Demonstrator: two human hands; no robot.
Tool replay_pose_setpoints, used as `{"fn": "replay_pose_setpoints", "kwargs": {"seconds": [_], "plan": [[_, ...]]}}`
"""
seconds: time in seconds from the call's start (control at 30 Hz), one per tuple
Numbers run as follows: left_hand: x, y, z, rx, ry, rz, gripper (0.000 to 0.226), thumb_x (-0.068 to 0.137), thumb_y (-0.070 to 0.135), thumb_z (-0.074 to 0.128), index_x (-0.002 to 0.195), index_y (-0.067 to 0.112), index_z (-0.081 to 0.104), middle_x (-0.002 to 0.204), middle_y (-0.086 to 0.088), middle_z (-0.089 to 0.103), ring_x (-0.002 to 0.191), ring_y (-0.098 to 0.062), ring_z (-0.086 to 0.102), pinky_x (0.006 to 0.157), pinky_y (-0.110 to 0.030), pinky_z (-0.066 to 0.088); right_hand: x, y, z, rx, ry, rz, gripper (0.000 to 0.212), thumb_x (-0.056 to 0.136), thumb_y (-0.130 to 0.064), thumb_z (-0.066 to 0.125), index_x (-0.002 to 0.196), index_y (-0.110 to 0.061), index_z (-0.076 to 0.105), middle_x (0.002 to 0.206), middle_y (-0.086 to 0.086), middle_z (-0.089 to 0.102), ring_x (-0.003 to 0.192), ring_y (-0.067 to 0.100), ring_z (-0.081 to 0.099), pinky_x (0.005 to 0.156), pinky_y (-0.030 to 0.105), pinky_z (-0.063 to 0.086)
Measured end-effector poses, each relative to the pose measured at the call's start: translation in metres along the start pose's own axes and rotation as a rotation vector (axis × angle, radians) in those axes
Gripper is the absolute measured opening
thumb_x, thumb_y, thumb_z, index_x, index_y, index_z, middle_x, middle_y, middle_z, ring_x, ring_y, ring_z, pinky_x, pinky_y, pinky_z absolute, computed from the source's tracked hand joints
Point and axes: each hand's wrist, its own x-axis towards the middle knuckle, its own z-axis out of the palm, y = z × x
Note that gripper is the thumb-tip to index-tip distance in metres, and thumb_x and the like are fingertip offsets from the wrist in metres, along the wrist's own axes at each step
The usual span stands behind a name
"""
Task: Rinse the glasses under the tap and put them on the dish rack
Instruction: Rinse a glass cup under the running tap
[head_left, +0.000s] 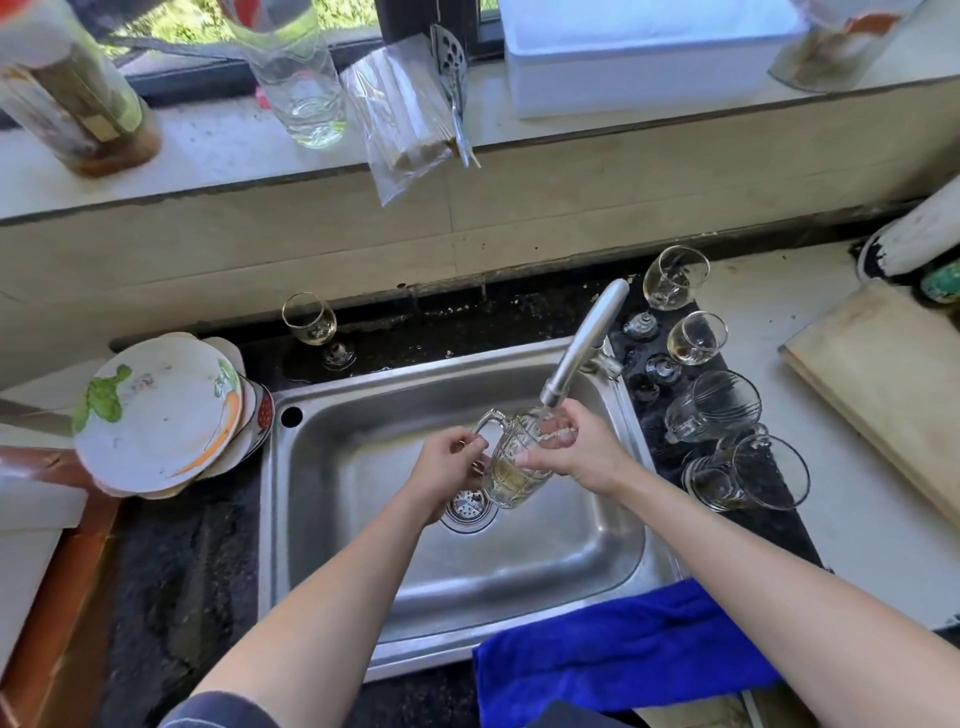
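A clear glass mug (511, 475) with a handle is held over the steel sink (363, 545), its mouth right under the tap spout (582, 348). My left hand (447, 470) grips the mug at its handle side. My right hand (582, 454) wraps around the rim, fingers at the mouth where water seems to run in. Yellowish liquid sits in the mug's bottom. Several glasses stand on the dark counter to the right: two wine glasses (675, 278) (696, 338), a mug (714, 408) and a wide glass (748, 473). One more wine glass (310, 319) stands behind the sink at the left.
Stacked plates (161, 410) lean at the sink's left. A blue cloth (623, 654) drapes over the sink's front right edge. A wooden cutting board (883, 379) lies at the right. Jars, a glass and a white box sit on the window ledge above.
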Motion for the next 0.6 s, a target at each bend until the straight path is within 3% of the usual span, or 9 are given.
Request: {"fn": "replay_pose_setpoints", "kwargs": {"seconds": [0.13,0.2,0.27,0.33,0.4,0.5,0.6], "plan": [[0.0,0.006,0.0,-0.124,-0.069,-0.092,0.013,0.094,0.001,0.051,0.084,0.004,0.057,0.081,-0.016,0.061,0.068,-0.024,0.061,0.074,-0.039,0.055,-0.001,-0.01,-0.008,-0.158,0.016,-0.105,0.079,0.058,-0.026,0.092,0.124,-0.028,0.049,0.112,-0.002,0.061,0.099,0.014,0.061,0.087,0.032,0.052],[0.0,0.012,-0.002,-0.216,-0.108,-0.198,0.017,0.093,0.004,0.042,0.09,0.003,0.059,0.087,-0.018,0.062,0.075,-0.029,0.062,0.077,-0.04,0.054,-0.005,-0.017,-0.01,-0.294,0.022,-0.202,0.076,0.06,-0.024,0.09,0.123,-0.032,0.047,0.117,-0.004,0.058,0.104,0.011,0.058,0.088,0.025,0.046],[0.001,0.018,-0.007,-0.259,-0.13,-0.281,0.027,0.09,0.01,0.037,0.092,-0.001,0.061,0.092,-0.021,0.062,0.082,-0.036,0.063,0.08,-0.043,0.053,-0.008,-0.023,-0.012,-0.408,0.003,-0.276,0.075,0.062,-0.026,0.087,0.127,-0.025,0.05,0.121,-0.003,0.055,0.109,0.009,0.054,0.089,0.024,0.042],[0.002,0.023,-0.009,-0.183,-0.144,-0.328,0.029,0.091,0.014,0.036,0.092,-0.003,0.059,0.093,-0.024,0.062,0.08,-0.039,0.065,0.073,-0.04,0.056,-0.01,-0.028,-0.014,-0.476,-0.023,-0.314,0.076,0.062,-0.031,0.085,0.129,-0.019,0.05,0.122,-0.003,0.054,0.111,0.01,0.052,0.095,0.028,0.043],[0.002,0.029,-0.009,-0.075,-0.169,-0.368,0.024,0.094,0.016,0.037,0.093,0.0,0.054,0.092,-0.025,0.063,0.071,-0.033,0.067,0.055,-0.029,0.056,-0.011,-0.03,-0.014,-0.477,-0.044,-0.328,0.079,0.06,-0.032,0.083,0.131,-0.019,0.049,0.122,-0.005,0.054,0.113,0.011,0.052,0.099,0.03,0.043],[0.005,0.034,-0.01,-0.009,-0.174,-0.437,0.017,0.095,0.014,0.042,0.088,0.005,0.055,0.078,-0.017,0.063,0.054,-0.019,0.061,0.041,-0.019,0.047,-0.01,-0.026,-0.012,-0.429,-0.08,-0.306,0.08,0.062,-0.023,0.083,0.133,-0.02,0.048,0.122,-0.006,0.053,0.113,0.011,0.053,0.099,0.029,0.044],[0.002,0.036,-0.011,0.091,-0.12,-0.448,0.017,0.088,0.006,0.045,0.072,0.009,0.049,0.057,-0.007,0.049,0.038,-0.012,0.046,0.034,-0.013,0.03,-0.008,-0.015,-0.011,-0.32,-0.103,-0.217,0.078,0.063,-0.016,0.083,0.131,-0.027,0.046,0.122,-0.004,0.054,0.112,0.015,0.055,0.091,0.037,0.05]]}}
